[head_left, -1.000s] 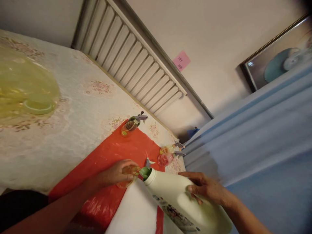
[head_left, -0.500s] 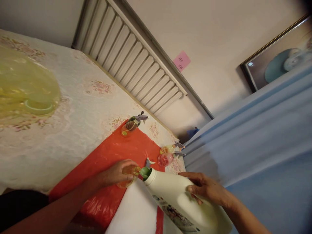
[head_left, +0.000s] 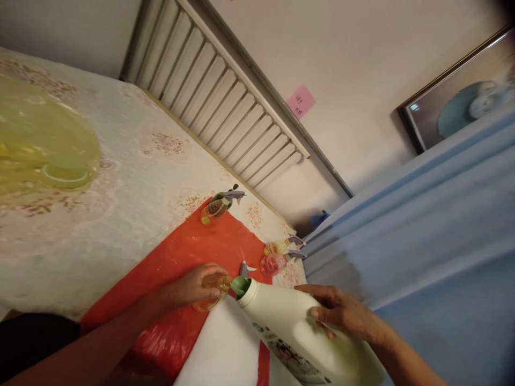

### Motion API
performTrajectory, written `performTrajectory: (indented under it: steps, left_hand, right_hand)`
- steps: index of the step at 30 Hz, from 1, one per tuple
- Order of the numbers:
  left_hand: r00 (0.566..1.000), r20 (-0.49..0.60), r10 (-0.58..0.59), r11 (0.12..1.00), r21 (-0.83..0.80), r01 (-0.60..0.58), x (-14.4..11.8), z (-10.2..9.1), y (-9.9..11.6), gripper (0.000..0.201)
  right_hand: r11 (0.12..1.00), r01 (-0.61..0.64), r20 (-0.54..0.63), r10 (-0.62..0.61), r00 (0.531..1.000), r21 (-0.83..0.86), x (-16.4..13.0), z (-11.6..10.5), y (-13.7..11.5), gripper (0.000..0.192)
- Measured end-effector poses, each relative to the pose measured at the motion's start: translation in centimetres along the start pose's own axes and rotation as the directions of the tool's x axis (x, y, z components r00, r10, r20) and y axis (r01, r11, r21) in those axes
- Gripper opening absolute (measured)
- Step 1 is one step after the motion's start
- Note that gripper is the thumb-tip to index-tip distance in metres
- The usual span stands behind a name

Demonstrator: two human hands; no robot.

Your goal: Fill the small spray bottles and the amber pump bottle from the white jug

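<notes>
My left hand (head_left: 199, 284) is wrapped round a small clear orange bottle (head_left: 209, 304) that has no spray head on it. Gripped by its handle in my right hand (head_left: 340, 313) is a big pale-green detergent jug (head_left: 289, 316), tipped over to the left. The jug's green spout (head_left: 240, 286) meets the mouth of the small bottle; whether liquid is flowing I cannot tell. Just behind the spout, a loose grey spray head (head_left: 246, 268) shows in part. A red plastic sheet (head_left: 177, 257) lies beneath the small bottle.
A spray bottle (head_left: 215, 209) stands at the sheet's far corner. Pink (head_left: 273, 264) and yellow (head_left: 276, 247) spray bottles are at the right edge. A yellow-green transparent basin (head_left: 48, 128) sits on the flowered tablecloth (head_left: 132, 187) at left. A radiator (head_left: 221, 91) and blue curtain (head_left: 422, 230) border the table.
</notes>
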State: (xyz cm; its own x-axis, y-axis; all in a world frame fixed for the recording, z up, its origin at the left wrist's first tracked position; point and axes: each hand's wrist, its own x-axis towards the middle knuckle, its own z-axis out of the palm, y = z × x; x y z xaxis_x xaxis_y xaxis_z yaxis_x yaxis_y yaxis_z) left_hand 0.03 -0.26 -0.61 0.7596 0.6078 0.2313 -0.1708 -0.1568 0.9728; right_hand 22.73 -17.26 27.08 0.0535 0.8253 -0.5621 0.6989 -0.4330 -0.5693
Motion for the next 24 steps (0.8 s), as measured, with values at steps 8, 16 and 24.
performTrajectory:
  steps: [8,16,24]
  left_hand:
    - [1.0,0.014,0.025,1.0,0.018,-0.025,0.0,-0.1,-0.2,0.043]
    - [0.999,0.022,0.047,0.999,0.001,-0.047,0.1,-0.1,-0.1,0.041]
    - [1.0,0.01,0.022,0.999,0.033,-0.022,-0.1,-0.2,0.4,0.044]
  right_hand:
    - [1.0,0.0,0.0,0.0,1.0,-0.005,0.1,0.0,-0.3,0.058]
    - [1.0,0.001,0.011,-0.002,1.0,0.008,0.0,0.1,-0.6,0.06]
    - [0.998,0.046,0.005,-0.046,0.999,0.042,0.2,1.0,1.9,0.058]
